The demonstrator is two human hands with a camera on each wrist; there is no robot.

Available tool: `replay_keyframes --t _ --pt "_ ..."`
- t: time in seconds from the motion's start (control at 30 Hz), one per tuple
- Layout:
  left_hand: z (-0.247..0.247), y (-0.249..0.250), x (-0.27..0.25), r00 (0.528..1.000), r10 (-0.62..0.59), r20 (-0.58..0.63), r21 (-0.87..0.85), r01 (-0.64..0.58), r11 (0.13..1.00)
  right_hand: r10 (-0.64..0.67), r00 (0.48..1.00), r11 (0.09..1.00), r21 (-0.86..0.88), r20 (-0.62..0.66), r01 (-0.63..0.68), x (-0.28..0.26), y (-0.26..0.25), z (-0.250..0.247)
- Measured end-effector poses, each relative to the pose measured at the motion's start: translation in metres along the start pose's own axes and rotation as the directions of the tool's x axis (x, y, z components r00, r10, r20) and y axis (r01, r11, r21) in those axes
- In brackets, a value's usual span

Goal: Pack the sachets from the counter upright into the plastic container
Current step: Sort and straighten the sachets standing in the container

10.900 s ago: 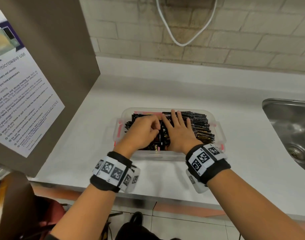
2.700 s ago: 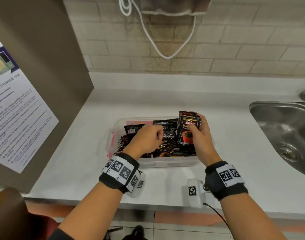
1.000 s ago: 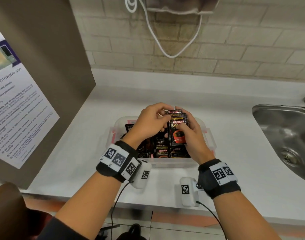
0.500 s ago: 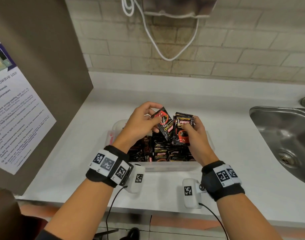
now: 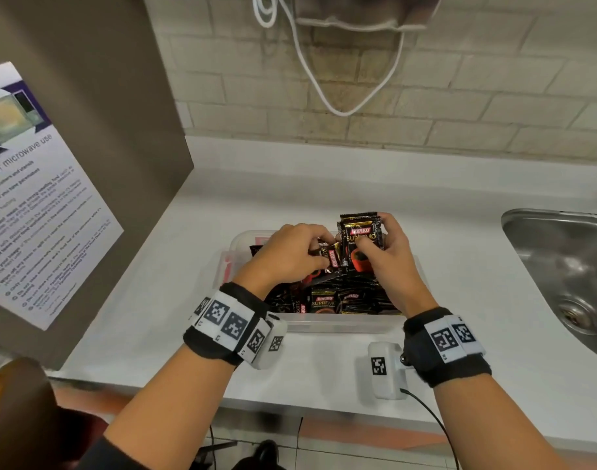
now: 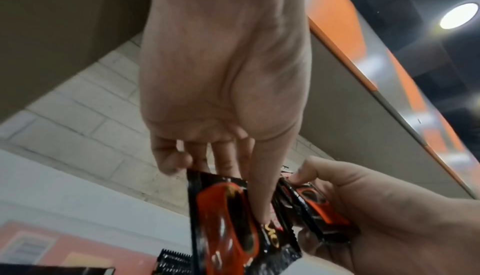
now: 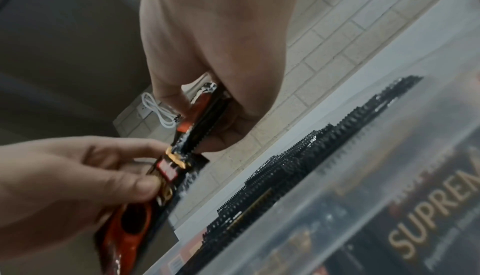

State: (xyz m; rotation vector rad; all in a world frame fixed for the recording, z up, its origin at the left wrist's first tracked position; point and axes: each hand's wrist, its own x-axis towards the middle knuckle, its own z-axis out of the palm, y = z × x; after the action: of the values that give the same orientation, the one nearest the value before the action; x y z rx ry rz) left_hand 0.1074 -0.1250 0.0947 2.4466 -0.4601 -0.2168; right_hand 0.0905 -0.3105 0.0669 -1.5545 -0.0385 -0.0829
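**Head view: both hands hold coffee sachets above the filled container**

The head view shows the clear plastic container point(image 5: 324, 325) standing on the white desk point(image 5: 460, 300), near its front edge. Black Kopiko Supremo sachets point(image 5: 327, 300) fill it, many standing on edge in rows, with some near the front showing their labels.

Above the container, the right hand point(image 5: 388, 262) grips a small stack of sachets point(image 5: 360, 244) upright, thumb on the printed front and fingers curled behind. The left hand point(image 5: 287, 256) pinches a single sachet point(image 5: 331, 259) tilted on its side, just beside the stack and touching it.

In the left wrist view the thumb point(image 6: 262, 187) presses across the red-cup face of that single sachet point(image 6: 233, 228), with the other fingers behind it. The right wrist view shows the stack point(image 7: 205, 113) edge-on between thumb and curled fingers.

A steel sink point(image 5: 568, 266) is set into the desk to the right. A microwave notice point(image 5: 29, 205) hangs on the brown panel at left, and a white cable point(image 5: 324, 93) loops down the brick wall.
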Motion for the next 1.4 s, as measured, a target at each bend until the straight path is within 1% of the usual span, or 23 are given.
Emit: replay_keyframes --t 0.07,0.13,0.23,0.37,0.43,0.47,0.53,0.63,0.7,0.83,0.97,1.0,1.1,1.17,1.23,1.3,1.33,1.4 --pt "0.002 -0.004 -0.004 0.997 0.023 0.077 -0.014 -0.022 1.0 -0.009 1.0 1.0 0.015 -0.014 0.009 0.0 -0.002 -0.001" --pt "0.007 -0.009 -0.008 0.993 0.026 0.111 -0.046 -0.021 0.999 -0.013 1.0 1.0 0.02 -0.006 0.013 0.0 -0.003 -0.002" --pt "0.012 -0.013 -0.009 0.995 0.014 0.094 -0.097 -0.005 0.995 -0.002 1.0 0.999 0.05 -0.015 0.003 0.0 -0.003 -0.004" --pt "0.02 -0.015 -0.007 0.994 0.002 0.111 -0.033 0.002 0.999 0.032 0.998 0.997 0.069 -0.054 -0.028 0.0 0.0 -0.006" --pt "0.026 -0.016 -0.006 0.993 -0.009 0.121 -0.03 0.013 0.999 0.046 0.997 0.996 0.074 -0.056 -0.042 -0.001 0.002 -0.006" --pt "0.029 -0.016 -0.006 0.992 -0.016 0.129 -0.016 0.018 1.0 0.051 0.997 0.996 0.077 -0.054 -0.047 -0.002 0.003 -0.006" --pt "0.035 -0.014 -0.006 0.991 -0.033 0.129 0.067 0.024 0.997 0.059 0.997 0.995 0.078 -0.055 -0.055 -0.002 0.004 -0.005" --pt "0.044 -0.013 -0.006 0.996 -0.042 0.078 0.253 0.021 0.967 0.07 0.996 0.995 0.071 -0.051 -0.067 -0.003 0.005 -0.004" --pt "0.049 -0.013 -0.006 0.998 -0.028 0.057 0.323 0.008 0.946 0.082 0.996 0.994 0.075 -0.043 -0.079 -0.003 0.006 -0.005" --pt "0.049 -0.012 -0.005 0.999 -0.005 0.033 0.342 -0.006 0.94 0.09 0.995 0.993 0.075 -0.033 -0.087 -0.005 0.008 -0.006" --pt "0.049 -0.008 -0.005 1.0 0.02 0.024 0.278 -0.026 0.96 0.066 0.998 0.994 0.091 -0.023 -0.064 -0.006 0.009 -0.004" --pt "0.05 -0.007 -0.005 1.0 0.017 0.024 0.292 -0.023 0.956 0.061 0.998 0.994 0.096 -0.026 -0.058 -0.006 0.009 -0.004" --pt "0.055 -0.01 -0.006 0.998 -0.02 0.058 0.418 -0.006 0.909 0.059 0.998 0.994 0.096 -0.035 -0.055 -0.007 0.01 -0.005" --pt "0.056 -0.012 -0.008 0.996 -0.045 0.074 0.442 0.008 0.897 0.067 0.997 0.993 0.102 -0.037 -0.063 -0.006 0.011 -0.005" --pt "0.055 -0.012 -0.008 0.993 -0.062 0.099 0.442 0.012 0.897 0.082 0.996 0.991 0.109 -0.043 -0.077 -0.006 0.013 -0.007" --pt "0.047 -0.01 -0.009 0.986 -0.081 0.148 0.414 0.013 0.91 0.105 0.993 0.988 0.115 -0.047 -0.099 -0.006 0.014 -0.007" --pt "0.039 -0.01 -0.009 0.983 -0.083 0.164 0.369 0.016 0.929 0.113 0.992 0.987 0.119 -0.048 -0.107 -0.006 0.015 -0.008" --pt "0.02 -0.007 -0.009 0.986 -0.066 0.156 0.218 0.031 0.976 0.12 0.992 0.985 0.129 -0.043 -0.113 -0.007 0.016 -0.009"
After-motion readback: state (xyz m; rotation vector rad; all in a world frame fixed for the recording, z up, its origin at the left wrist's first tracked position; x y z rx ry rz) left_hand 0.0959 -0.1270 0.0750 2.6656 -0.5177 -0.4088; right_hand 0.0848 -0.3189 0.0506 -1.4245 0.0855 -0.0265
